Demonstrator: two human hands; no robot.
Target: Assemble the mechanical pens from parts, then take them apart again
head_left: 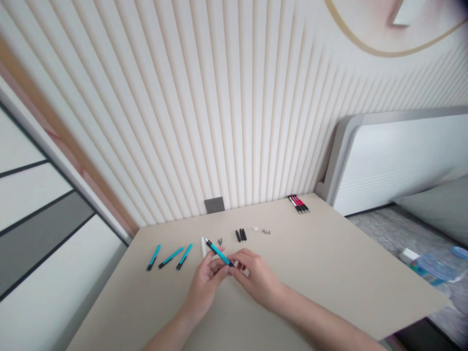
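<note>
Holding pen (218, 252) | left hand (205, 280) clamped mid-barrel, right hand (256, 274) pinching near-right end | tip points far-left, away from both

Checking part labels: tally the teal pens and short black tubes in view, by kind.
Loose teal pens: 3
Held teal pen, in left hand and right hand: 1
Short black tubes: 3
Total: 7
Red-and-black pens at the far edge: too small to count.
</note>
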